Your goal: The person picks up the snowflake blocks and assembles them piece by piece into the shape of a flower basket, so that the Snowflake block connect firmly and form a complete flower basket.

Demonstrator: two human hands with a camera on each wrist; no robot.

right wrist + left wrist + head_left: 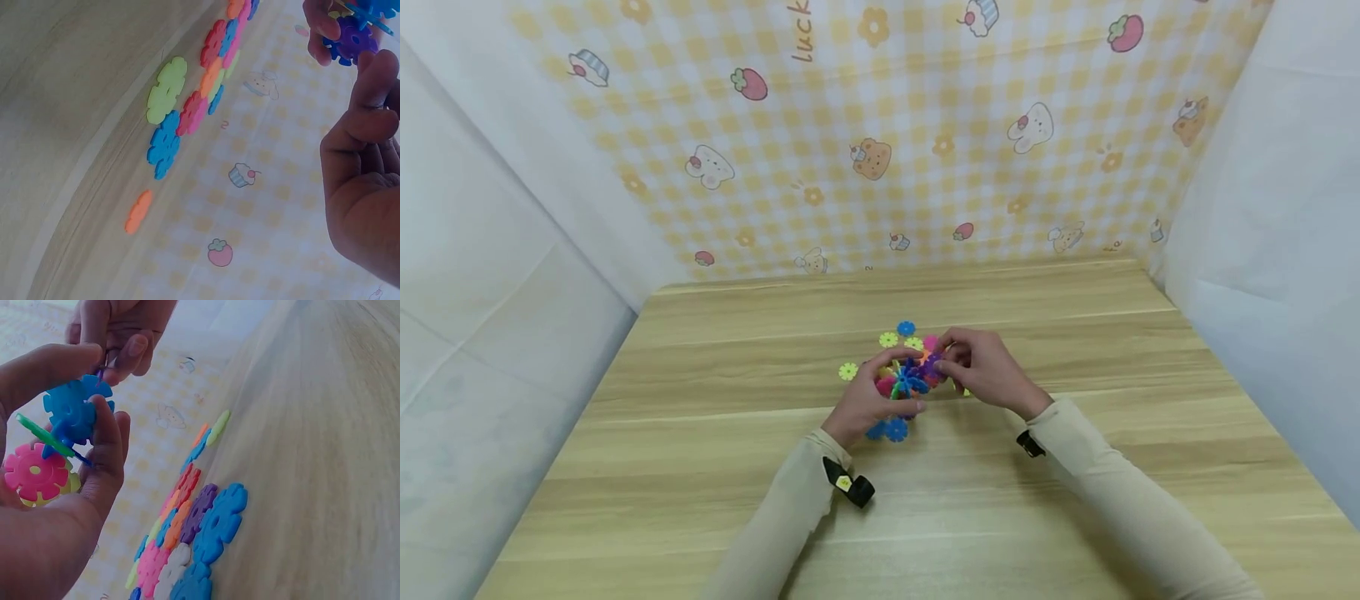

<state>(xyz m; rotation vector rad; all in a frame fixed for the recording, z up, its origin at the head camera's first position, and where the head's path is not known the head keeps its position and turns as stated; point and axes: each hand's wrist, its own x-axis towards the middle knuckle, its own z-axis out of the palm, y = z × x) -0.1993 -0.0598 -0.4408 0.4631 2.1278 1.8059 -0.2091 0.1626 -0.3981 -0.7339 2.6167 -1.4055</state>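
My left hand (861, 402) grips a joined cluster of flower-shaped plastic snowflake discs above the wooden table. The cluster includes a blue disc (69, 415), a green disc (42, 434) seen edge-on and a pink disc (35, 472), with a yellow one partly hidden behind the pink. Thumb and fingers hold it from opposite sides. From the right, my right hand (996, 371) pinches a purple snowflake disc (356, 40) between thumb and forefinger. That purple disc sits right at the cluster's blue discs, and its slot is hidden by the fingertips.
Loose snowflake discs in several colours lie on the table under and around the hands, among them a yellow-green disc (847, 372), a blue disc (896, 430) and an orange disc (139, 212). A checked cloth (805, 167) hangs behind the table (700, 467), with white sheets at both sides.
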